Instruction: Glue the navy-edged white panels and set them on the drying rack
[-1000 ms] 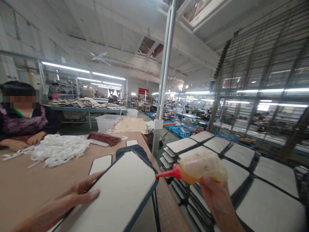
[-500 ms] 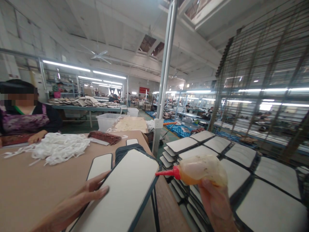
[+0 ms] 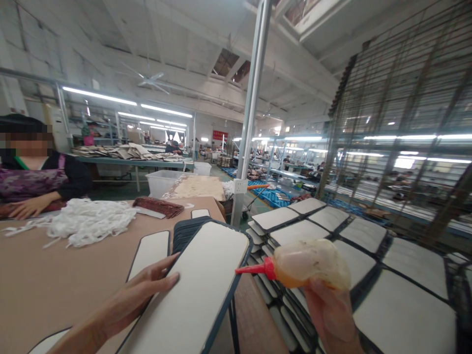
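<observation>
- Left hand: closed on a flat white panel with rounded corners and a dark edge band, thumb on the face, fingers beneath. The panel is held tilted at the bench's right edge.
- Right hand: wrapped around a translucent plastic squeeze bottle of amber liquid, off the bench's right edge. Its red tapered nozzle points at the panel's right edge; actual contact cannot be confirmed.
- Risk: excess squeeze could run liquid onto the white face; a slipping thumb could swing the edge off the nozzle.
- Right of the bench: stacked white dark-edged panels. Drips from the nozzle could mark them.
- Brown-topped bench: a smaller white dark-edged panel lies left of the held one.
- Bench's far side: tangled white fabric strips, a reddish-brown textured bundle and, at far left, a co-worker's hand.
</observation>
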Demonstrator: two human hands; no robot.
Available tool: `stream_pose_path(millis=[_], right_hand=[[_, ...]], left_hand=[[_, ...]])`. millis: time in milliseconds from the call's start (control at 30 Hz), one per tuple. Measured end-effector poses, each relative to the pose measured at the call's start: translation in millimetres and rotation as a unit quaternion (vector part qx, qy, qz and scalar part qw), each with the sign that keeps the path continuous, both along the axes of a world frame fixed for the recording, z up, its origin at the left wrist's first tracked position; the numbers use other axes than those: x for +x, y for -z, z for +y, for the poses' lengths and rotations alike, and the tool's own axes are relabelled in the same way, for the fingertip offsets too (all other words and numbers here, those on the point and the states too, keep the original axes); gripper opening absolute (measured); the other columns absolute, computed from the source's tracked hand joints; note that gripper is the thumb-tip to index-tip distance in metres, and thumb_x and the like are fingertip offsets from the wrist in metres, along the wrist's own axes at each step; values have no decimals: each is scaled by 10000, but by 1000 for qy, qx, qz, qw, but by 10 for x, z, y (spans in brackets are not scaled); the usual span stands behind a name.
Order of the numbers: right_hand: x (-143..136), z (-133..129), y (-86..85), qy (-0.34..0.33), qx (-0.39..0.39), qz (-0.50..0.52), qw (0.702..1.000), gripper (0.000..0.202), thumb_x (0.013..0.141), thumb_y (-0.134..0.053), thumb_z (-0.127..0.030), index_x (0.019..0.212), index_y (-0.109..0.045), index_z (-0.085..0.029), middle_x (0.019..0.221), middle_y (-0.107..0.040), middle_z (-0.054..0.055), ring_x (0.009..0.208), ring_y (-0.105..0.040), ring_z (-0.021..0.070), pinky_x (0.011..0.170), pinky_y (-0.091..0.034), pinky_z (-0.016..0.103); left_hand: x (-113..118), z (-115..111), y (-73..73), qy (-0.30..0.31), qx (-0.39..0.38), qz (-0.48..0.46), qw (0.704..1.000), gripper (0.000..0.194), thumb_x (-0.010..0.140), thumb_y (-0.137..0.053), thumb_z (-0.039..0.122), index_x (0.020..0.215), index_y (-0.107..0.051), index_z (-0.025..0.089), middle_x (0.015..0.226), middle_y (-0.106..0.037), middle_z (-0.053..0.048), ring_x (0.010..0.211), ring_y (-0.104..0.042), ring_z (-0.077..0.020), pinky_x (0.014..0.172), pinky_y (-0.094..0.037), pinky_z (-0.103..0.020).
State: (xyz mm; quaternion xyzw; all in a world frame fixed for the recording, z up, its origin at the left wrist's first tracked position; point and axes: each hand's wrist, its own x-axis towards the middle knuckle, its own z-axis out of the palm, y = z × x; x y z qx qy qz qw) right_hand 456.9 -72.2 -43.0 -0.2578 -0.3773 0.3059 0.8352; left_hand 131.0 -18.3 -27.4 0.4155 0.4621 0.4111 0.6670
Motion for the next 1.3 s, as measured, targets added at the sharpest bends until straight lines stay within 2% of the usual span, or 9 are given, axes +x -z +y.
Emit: stream_pose_path(millis=[67, 200, 333, 433, 533, 800, 933, 1100, 1300], right_hand=[[28, -36, 5, 2, -5, -6, 1000, 406, 655, -860, -257, 1042, -738, -253, 926, -784, 66, 811, -733, 249, 701, -622, 345], [99, -95, 39, 27, -13, 4, 1000, 487, 616, -872, -269, 1079, -726, -244, 951, -778, 91, 785, -730, 279, 690, -630, 406], [158, -173, 62, 3, -33, -15, 999, 415, 674, -841, -282, 1073, -728, -258, 995, -771, 86, 886, -719, 293, 790, -609, 442], [170, -243, 56, 1, -21, 0, 1000, 552, 651, -857, -274, 1173, -681, -294, 995, -773, 65, 868, -726, 296, 758, -614, 441], [174, -321, 32, -2, -26, 18, 999, 668, 646, -866, -264, 1264, -619, -317, 1027, -771, 57, 876, -729, 274, 753, -613, 396], [419, -475, 110, -53, -18, -22, 998, 518, 693, -834, -194, 1164, -679, -340, 986, -784, 30, 861, -740, 237, 734, -620, 328], [523, -550, 153, -38, -29, -20, 999, 503, 691, -837, -203, 1154, -689, -329, 978, -783, 36, 856, -739, 238, 774, -612, 337], [578, -657, 166, -35, -55, -48, 997, 350, 701, -825, -277, 1042, -745, -265, 980, -776, 90, 851, -733, 260, 785, -602, 348], [641, -788, 175, -12, -82, -48, 995, 393, 676, -834, -333, 1051, -743, -259, 1017, -771, 110, 892, -728, 299, 797, -601, 405]], left_hand=[[54, -5, -19, 3, -3, 0, 1000, 1121, 532, -922, 388, 1487, -383, 156, 1037, -783, -107, 828, -750, -289, 648, -611, -305], [144, -8, -30, 11, 4, -9, 1000, 1067, 556, -915, 366, 1472, -413, 143, 1061, -775, -125, 829, -750, -276, 657, -606, -290], [224, -6, -44, 48, 8, -21, 999, 968, 632, -879, 343, 1471, -422, 193, 1082, -772, -109, 868, -751, -270, 694, -607, -293], [290, -5, -69, 85, 5, -26, 996, 935, 653, -869, 332, 1467, -429, 196, 1066, -778, -104, 876, -750, -274, 708, -606, -302], [366, -2, -84, 92, 8, -23, 995, 919, 655, -866, 347, 1458, -445, 199, 1020, -788, -101, 844, -755, -274, 679, -603, -295], [602, 51, -109, 114, 17, -19, 993, 944, 674, -856, 349, 1476, -390, 173, 998, -792, -101, 793, -756, -237, 657, -597, -270], [735, 81, -147, 116, 16, -25, 993, 972, 627, -884, 361, 1455, -416, 163, 975, -795, -100, 783, -756, -242, 659, -600, -275], [890, 131, -169, 119, 16, -23, 992, 970, 599, -900, 343, 1439, -447, 176, 963, -795, -101, 753, -755, -244, 630, -599, -279], [1049, 204, -168, 109, 11, -29, 994, 1017, 586, -908, 313, 1462, -416, 157, 919, -795, -99, 737, -749, -244, 610, -596, -280]])
